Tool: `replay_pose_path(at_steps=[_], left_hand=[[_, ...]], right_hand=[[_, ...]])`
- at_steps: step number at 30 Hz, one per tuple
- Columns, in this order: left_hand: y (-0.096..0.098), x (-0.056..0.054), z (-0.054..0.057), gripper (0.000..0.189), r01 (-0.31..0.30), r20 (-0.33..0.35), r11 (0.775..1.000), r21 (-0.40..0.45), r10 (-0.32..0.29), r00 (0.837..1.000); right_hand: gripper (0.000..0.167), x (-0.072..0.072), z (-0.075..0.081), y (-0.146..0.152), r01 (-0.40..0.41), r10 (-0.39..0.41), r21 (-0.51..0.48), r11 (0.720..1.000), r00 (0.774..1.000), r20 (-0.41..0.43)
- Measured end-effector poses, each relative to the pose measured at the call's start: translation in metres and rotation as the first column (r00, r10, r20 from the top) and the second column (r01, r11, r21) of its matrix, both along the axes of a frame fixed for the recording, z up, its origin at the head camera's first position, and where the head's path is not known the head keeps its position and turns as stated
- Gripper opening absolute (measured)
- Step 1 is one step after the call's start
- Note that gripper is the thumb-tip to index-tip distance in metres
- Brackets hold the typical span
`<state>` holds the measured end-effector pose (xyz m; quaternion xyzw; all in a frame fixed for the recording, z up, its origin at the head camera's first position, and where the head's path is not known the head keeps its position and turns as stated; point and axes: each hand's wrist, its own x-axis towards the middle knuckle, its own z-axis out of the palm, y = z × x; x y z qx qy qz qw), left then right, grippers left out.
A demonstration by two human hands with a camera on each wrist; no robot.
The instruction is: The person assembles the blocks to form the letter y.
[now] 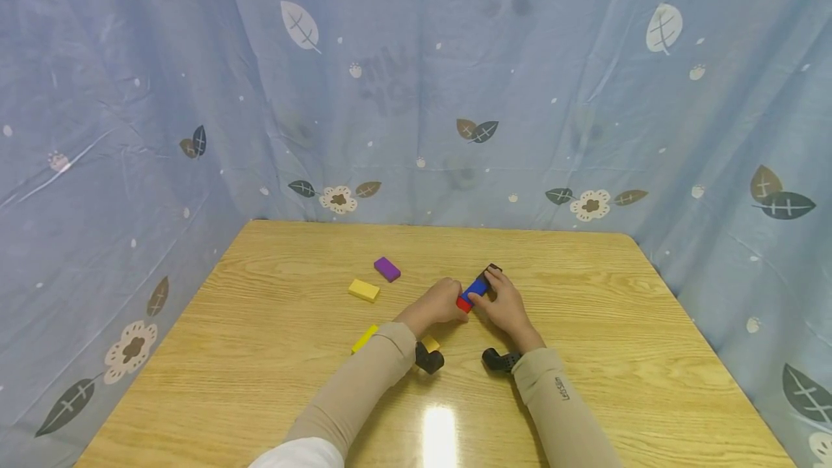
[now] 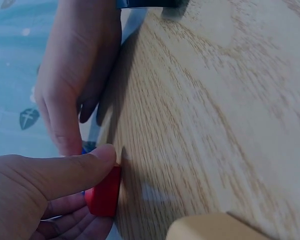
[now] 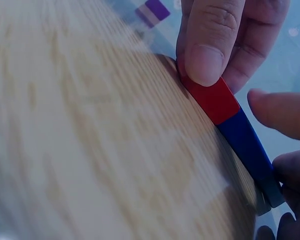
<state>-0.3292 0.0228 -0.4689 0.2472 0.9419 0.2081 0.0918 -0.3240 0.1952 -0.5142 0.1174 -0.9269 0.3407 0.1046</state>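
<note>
Near the middle of the table [image 1: 585,352], a little toward the far edge, three blocks lie end to end in a row: a red block [image 1: 464,303], a blue block [image 1: 476,289] and a dark block [image 1: 492,272]. The left hand [image 1: 438,303] has its thumb curled onto the red block and pinches that end. The right hand [image 1: 505,305] has its fingers bent round the blue block and reaches up to the dark one. It looks like the blocks are being pushed together into one straight line. For the next move, both hands need to squeeze gently from the two ends so the blocks touch and sit straight, without any one popping out sideways. A purple block [image 1: 387,269] and a yellow block [image 1: 363,289] lie apart, toward the far left side of the table. Another yellow block [image 1: 365,338] sits beside the left sleeve [image 1: 364,388], nearer the front edge.
</note>
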Motion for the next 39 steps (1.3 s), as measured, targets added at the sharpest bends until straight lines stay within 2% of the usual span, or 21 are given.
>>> replay_pose_path(at_steps=[8, 19, 31, 39], left_hand=[[0.000, 0.000, 0.001, 0.033, 0.002, -0.014, 1.000, -0.007, -0.002, 1.000], [0.002, 0.001, -0.002, 0.033, -0.009, -0.006, 1.000, 0.005, 0.009, 1.000], [0.001, -0.001, -0.003, 0.034, 0.018, -0.063, 1.000, 0.004, -0.018, 0.998], [0.000, -0.002, -0.004, 0.035, 0.014, -0.046, 1.000, -0.002, -0.014, 0.999]], right_hand=[[0.077, 0.001, 0.002, -0.001, -0.012, 0.011, 0.004, 1.000, 1.000, 0.026], [0.075, 0.006, 0.000, 0.000, -0.011, 0.011, -0.020, 1.000, 1.000, -0.009], [0.078, 0.011, 0.004, -0.006, -0.028, 0.028, -0.016, 0.999, 0.999, 0.014], [0.078, 0.010, 0.002, -0.007, -0.028, 0.028, 0.002, 1.000, 0.999, 0.015]])
